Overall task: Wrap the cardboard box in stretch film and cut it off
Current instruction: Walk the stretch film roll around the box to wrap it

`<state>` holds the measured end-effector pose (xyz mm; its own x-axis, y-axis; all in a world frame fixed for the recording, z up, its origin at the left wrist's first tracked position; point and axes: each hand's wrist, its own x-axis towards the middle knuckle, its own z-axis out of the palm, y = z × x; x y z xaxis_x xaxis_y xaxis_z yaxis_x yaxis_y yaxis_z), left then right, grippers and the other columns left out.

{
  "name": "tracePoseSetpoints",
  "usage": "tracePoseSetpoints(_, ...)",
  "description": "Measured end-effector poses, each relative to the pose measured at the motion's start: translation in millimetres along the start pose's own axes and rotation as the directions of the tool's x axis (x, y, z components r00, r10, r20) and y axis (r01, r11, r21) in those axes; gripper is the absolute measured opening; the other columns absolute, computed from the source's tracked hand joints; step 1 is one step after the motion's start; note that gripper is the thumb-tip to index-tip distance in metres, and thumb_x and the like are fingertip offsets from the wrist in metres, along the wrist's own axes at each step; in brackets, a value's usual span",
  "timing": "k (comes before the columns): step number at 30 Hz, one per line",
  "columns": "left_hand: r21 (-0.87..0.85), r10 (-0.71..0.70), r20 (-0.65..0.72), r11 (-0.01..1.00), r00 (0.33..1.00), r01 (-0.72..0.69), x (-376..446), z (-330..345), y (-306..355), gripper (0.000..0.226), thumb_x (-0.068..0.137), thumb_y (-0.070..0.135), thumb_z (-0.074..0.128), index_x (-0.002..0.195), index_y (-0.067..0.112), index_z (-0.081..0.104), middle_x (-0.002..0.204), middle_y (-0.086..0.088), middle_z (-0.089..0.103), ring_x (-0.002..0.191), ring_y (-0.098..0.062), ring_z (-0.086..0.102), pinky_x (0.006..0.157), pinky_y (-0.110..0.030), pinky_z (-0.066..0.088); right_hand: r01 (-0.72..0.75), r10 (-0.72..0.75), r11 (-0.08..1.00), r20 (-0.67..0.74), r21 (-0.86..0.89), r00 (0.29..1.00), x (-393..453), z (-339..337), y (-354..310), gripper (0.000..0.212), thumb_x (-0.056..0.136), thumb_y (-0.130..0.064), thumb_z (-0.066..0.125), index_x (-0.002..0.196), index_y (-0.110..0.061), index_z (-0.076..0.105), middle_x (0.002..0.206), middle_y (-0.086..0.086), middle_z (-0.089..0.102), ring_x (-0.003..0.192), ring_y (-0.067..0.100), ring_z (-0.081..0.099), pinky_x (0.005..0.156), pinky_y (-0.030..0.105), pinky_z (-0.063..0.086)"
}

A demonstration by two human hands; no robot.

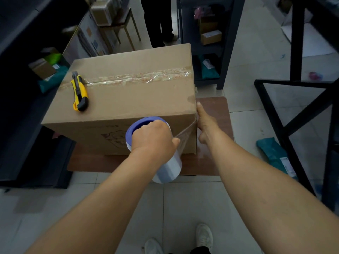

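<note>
A large cardboard box [132, 99] with a taped top seam stands on a low brown table [212, 110]. My left hand [154, 137] grips the blue end of a stretch film roll [168, 167] held upright in front of the box's near face. A sheet of clear film [186, 136] runs from the roll to the box's near right corner. There my right hand [205, 123] presses the film against the box's right side with straight fingers. A yellow and black utility knife [79, 92] lies on the box top at the left.
Dark shelving [20, 99] stands close on the left, holding small boxes and teal parcels. A black metal frame [297, 99] stands on the right. Another person's legs [157, 21] are behind the box. A teal parcel [275, 154] lies on the tiled floor.
</note>
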<state>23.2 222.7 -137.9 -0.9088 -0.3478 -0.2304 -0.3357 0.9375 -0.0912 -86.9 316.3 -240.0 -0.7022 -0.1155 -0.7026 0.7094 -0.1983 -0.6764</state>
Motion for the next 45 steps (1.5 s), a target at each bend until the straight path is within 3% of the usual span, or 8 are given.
tracePoseSetpoints(8,-0.020,-0.008,0.006,1.000,1.000,0.008,0,1,-2,0.046,0.086,0.051,0.058,0.065,0.014,0.040,0.058,0.000,0.047,0.051,-0.017,0.045,0.049,-0.028,0.037,0.140,-0.130,0.986,-0.104,0.095,0.986,0,8,-1,0.012,0.093,-0.032,0.059,0.090,-0.022,0.062,0.102,0.005,0.068,0.098,0.025,0.064,0.090,0.042,0.055)
tracePoseSetpoints(10,-0.025,-0.006,0.007,1.000,1.000,0.006,0,2,-2,0.044,0.086,0.051,0.058,0.070,0.013,0.045,0.059,-0.001,0.047,0.053,-0.018,0.047,0.049,-0.028,0.037,0.178,-0.160,0.973,-0.124,0.149,0.979,-6,8,2,0.026,0.098,-0.037,0.049,0.083,-0.024,0.066,0.095,0.004,0.070,0.097,0.024,0.066,0.088,0.040,0.055)
tracePoseSetpoints(18,-0.038,-0.001,-0.008,0.999,1.000,0.001,0,5,-3,0.046,0.087,0.051,0.057,0.065,0.014,0.040,0.060,0.000,0.046,0.059,-0.020,0.049,0.054,-0.030,0.038,0.278,-0.275,0.953,-0.042,0.123,0.961,-21,5,34,0.051,0.105,-0.039,0.020,0.132,-0.020,0.059,0.107,-0.007,0.065,0.101,0.009,0.060,0.082,0.021,0.049)
tracePoseSetpoints(24,-0.036,0.014,-0.026,0.999,1.000,-0.015,-1,8,-2,0.043,0.087,0.052,0.057,0.074,0.013,0.046,0.061,0.000,0.045,0.062,-0.021,0.051,0.054,-0.031,0.038,0.225,-0.226,0.974,0.040,0.030,0.973,-19,6,31,0.047,0.102,-0.046,0.024,0.103,-0.028,0.067,0.098,-0.002,0.066,0.091,0.011,0.060,0.069,0.024,0.050)
tracePoseSetpoints(27,-0.016,0.014,-0.030,1.000,0.999,-0.014,-1,9,-1,0.045,0.087,0.053,0.056,0.073,0.012,0.046,0.061,-0.001,0.046,0.063,-0.021,0.053,0.055,-0.031,0.040,0.187,-0.188,0.982,0.053,0.027,0.981,-11,-1,35,0.059,0.098,-0.055,0.020,0.131,-0.025,0.059,0.121,-0.003,0.061,0.114,0.019,0.056,0.099,0.036,0.048)
tracePoseSetpoints(33,-0.032,0.008,-0.034,0.999,0.999,-0.009,-1,9,1,0.047,0.087,0.053,0.057,0.068,0.012,0.042,0.060,0.000,0.043,0.064,-0.022,0.052,0.057,-0.031,0.041,0.219,-0.207,0.968,0.108,-0.119,0.972,-22,-8,37,0.053,0.103,-0.048,0.021,0.137,-0.021,0.053,0.112,-0.003,0.055,0.106,0.012,0.051,0.090,0.024,0.044)
tracePoseSetpoints(39,-0.040,0.011,-0.014,0.999,1.000,-0.012,-4,5,2,0.048,0.088,0.054,0.056,0.068,0.011,0.043,0.060,0.000,0.041,0.066,-0.023,0.050,0.058,-0.031,0.041,-0.007,0.007,0.995,0.002,-0.101,1.000,-21,-21,70,0.073,0.096,-0.062,0.025,0.145,-0.011,0.042,0.146,0.008,0.047,0.134,0.029,0.044,0.114,0.048,0.033)
tracePoseSetpoints(45,-0.027,0.029,-0.017,0.999,0.999,-0.030,-7,3,-2,0.053,0.089,0.053,0.055,0.060,0.013,0.035,0.059,-0.001,0.043,0.059,-0.021,0.048,0.053,-0.030,0.038,-0.307,0.290,0.938,0.120,0.162,0.949,-56,-16,128,0.062,0.100,-0.057,0.024,0.119,-0.008,0.055,0.107,0.014,0.067,0.097,0.027,0.062,0.096,0.041,0.048)
